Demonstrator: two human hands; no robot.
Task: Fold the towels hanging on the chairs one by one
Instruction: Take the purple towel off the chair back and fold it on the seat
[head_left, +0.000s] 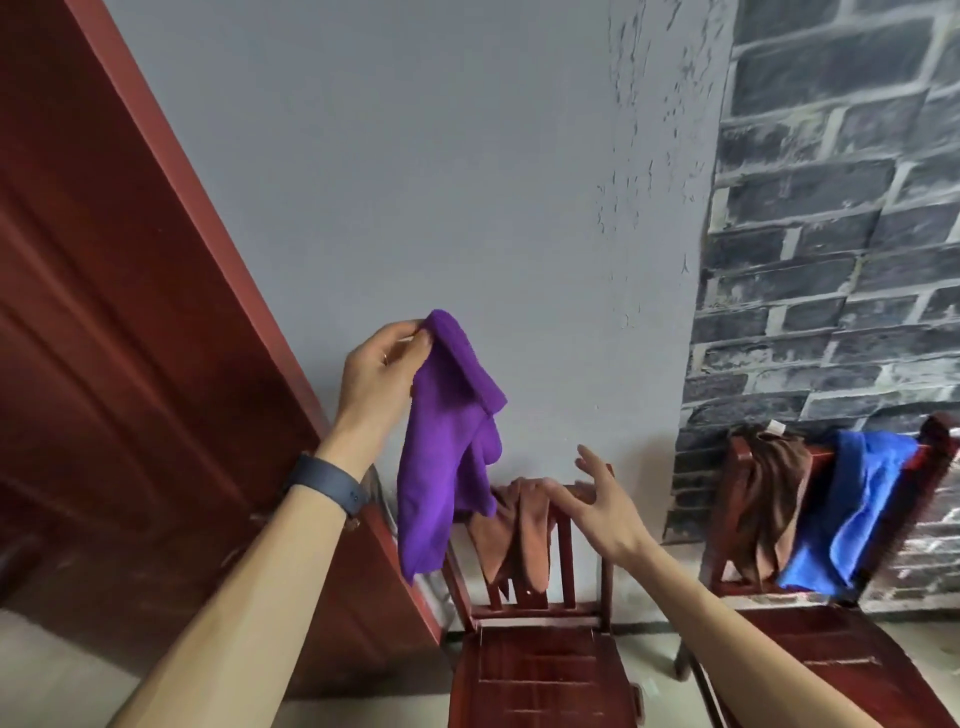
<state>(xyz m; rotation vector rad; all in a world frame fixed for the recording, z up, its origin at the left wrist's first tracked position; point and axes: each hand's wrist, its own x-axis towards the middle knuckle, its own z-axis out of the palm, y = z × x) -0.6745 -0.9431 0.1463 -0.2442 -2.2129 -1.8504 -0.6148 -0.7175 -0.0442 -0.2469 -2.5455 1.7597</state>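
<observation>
Though limp, plush purple towel (447, 441) aloft.

My left hand (382, 374) pinches the purple towel (441, 457) by a top corner, and it hangs limp. A tan towel (524, 535) drapes over the chair back (566, 545) at 6 o'clock. The brown towel (769, 499) and blue towel (857, 499) hang at 4 o'clock.

1. Air above the left chair (540, 670) and right chair (831, 644) is open up the grey wall (415, 182).
2. Leftward it's tight: the door (130, 364) crowds the left chair.
3. Clear gap between the chairs.
</observation>
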